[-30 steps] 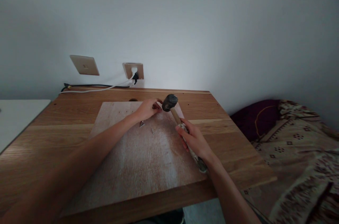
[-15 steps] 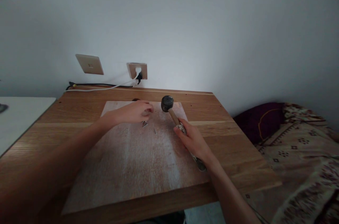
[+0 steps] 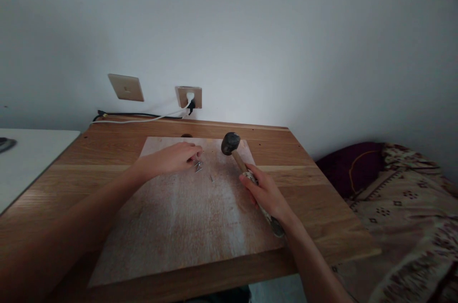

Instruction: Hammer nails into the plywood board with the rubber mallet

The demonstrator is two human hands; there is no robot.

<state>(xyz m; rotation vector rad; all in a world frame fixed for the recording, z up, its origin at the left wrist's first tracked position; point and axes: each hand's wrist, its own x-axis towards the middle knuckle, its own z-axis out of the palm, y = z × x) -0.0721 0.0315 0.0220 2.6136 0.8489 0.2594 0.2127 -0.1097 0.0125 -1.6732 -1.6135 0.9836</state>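
Note:
My right hand (image 3: 263, 188) is wrapped round the handle of a rubber mallet (image 3: 230, 143). Its black head points away from me, over the far right part of a thin, worn board (image 3: 182, 226). My left hand (image 3: 181, 156) hovers low over the board's far side with its fingers curled together. Whether anything sits between those fingertips is hidden. Just beside them lies a small heap of nails (image 3: 198, 166). One loose nail (image 3: 212, 178) rests apart from the heap, nearer the mallet.
Under the board is a wooden table (image 3: 307, 198) set against a white wall. A wall socket (image 3: 189, 98) with plugs and cables (image 3: 139, 120) is behind it. At the left stands a white surface (image 3: 32, 155); patterned bedding (image 3: 400, 212) and a purple cushion (image 3: 352, 169) lie at the right.
My left hand has drawn back slightly to the left and turned lower, showing more of the nail heap. The mallet has shifted a little right, and its head has tilted.

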